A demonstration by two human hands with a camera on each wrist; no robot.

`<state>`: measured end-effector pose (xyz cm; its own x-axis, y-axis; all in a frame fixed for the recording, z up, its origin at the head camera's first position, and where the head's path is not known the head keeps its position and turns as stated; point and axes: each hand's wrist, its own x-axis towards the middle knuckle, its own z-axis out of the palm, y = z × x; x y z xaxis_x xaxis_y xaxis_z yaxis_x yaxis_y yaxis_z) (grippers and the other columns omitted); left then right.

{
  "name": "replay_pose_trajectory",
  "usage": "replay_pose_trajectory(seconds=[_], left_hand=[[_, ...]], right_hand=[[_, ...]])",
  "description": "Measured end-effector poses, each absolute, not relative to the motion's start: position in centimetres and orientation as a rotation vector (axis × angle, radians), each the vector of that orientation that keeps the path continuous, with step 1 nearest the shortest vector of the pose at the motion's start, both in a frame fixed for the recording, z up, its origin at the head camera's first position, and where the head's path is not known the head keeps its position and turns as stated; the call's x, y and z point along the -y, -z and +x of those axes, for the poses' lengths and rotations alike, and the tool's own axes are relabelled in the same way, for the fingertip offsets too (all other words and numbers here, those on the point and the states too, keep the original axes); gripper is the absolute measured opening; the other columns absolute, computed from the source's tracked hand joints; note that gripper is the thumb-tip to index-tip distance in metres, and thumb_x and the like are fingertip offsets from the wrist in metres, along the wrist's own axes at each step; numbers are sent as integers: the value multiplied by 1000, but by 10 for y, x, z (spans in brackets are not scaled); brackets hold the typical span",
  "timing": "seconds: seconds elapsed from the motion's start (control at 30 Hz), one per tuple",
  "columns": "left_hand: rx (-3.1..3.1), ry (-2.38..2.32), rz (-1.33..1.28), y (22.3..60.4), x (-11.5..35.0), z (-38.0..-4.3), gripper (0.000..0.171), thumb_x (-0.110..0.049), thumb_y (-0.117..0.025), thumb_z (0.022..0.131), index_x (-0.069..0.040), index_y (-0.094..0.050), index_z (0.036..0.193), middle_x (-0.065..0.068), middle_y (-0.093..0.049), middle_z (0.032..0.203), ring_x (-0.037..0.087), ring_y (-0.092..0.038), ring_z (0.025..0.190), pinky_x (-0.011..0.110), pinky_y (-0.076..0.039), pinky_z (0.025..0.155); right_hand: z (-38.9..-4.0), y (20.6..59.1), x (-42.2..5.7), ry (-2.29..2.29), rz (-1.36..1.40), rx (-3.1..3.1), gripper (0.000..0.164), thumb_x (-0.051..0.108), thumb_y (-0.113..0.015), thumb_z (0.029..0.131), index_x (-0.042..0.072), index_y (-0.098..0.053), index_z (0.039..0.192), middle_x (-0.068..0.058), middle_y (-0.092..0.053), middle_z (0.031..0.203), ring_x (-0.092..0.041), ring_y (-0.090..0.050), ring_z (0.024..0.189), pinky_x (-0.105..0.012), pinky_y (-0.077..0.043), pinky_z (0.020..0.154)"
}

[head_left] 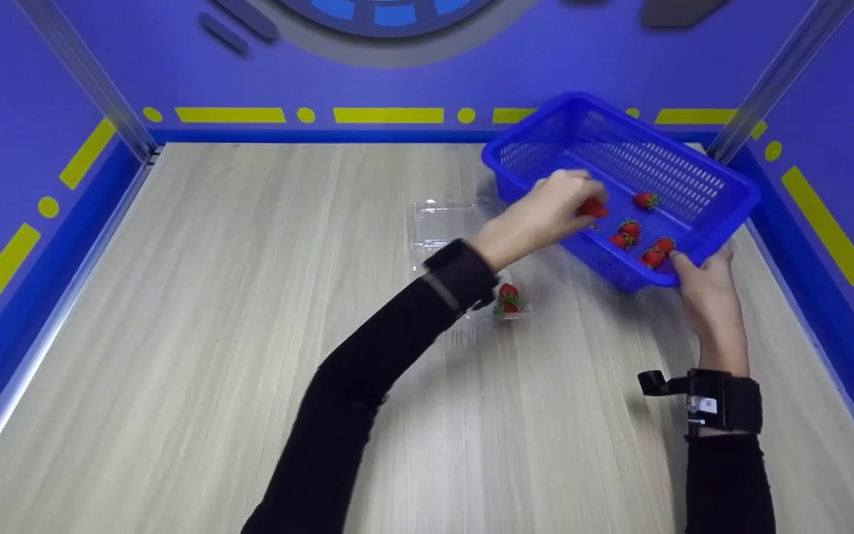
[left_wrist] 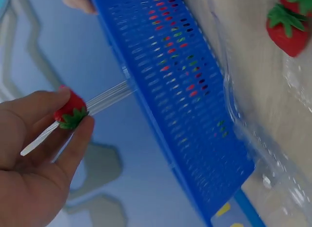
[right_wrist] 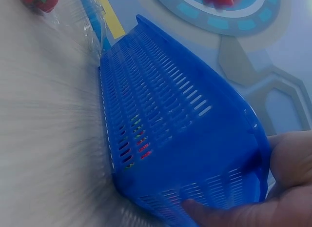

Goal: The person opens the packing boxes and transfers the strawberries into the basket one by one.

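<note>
Between thumb and fingertips, my left hand (head_left: 545,209) pinches a red strawberry (left_wrist: 71,110) with a green leafy cap. It is above the near left side of a blue slotted plastic basket (head_left: 738,194). Several strawberries (head_left: 646,200) lie inside the basket, mostly toward its near right end. My right hand (head_left: 710,293) grips the basket's near right corner, thumb over the rim and fingers outside against the wall. A clear plastic box (head_left: 448,222) lies left of the basket, partly hidden by my left forearm. Strawberries (head_left: 508,298) sit at its near right corner.
The pale wood-grain table (head_left: 234,297) extends to the left and front. Blue panels (head_left: 397,89) with yellow markings enclose its back and sides, and the basket is close to the back right corner. Each wrist wears a black strap (head_left: 727,404).
</note>
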<state>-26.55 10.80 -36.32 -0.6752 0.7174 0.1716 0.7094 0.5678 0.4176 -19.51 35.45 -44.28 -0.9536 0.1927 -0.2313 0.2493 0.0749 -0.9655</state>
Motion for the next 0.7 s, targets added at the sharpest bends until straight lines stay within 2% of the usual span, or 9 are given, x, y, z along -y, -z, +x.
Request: replay_pose_trajectory(seconds=[0.23,0.4,0.6,0.7], left_hand=[[-2801,-698,1030,380,-174,-297,16,-9,-65,98,-9,-72,113,1,-69,108,10,-61,97,19,-49,78],[-2802,-736,818,391,-212,-296,15,-13,-69,97,-15,-72,111,-5,-69,108,7,-64,99,17,-51,80],[-2815,-641,777,394,-234,-291,9,-22,-71,97,-17,-68,104,-8,-68,101,6,-65,94,19,-51,77],[-2801,-619,787,394,-238,-289,13,-26,-69,97,-18,-68,107,-8,-68,104,6,-65,95,20,-51,79]], right_hand=[[-196,442,-354,2110,436,-2265,75,17,-40,108,7,16,157,-26,-12,165,-29,-28,149,-30,-35,116],[-196,444,-357,2068,459,-2307,75,19,-39,109,7,16,157,-26,-13,165,-31,-27,149,-37,-33,119],[-199,445,-357,2016,468,-2338,77,22,-39,109,7,18,157,-25,-16,165,-32,-29,149,-43,-30,120],[-198,444,-359,2021,468,-2331,76,21,-39,109,8,19,157,-25,-16,165,-33,-29,149,-43,-31,120]])
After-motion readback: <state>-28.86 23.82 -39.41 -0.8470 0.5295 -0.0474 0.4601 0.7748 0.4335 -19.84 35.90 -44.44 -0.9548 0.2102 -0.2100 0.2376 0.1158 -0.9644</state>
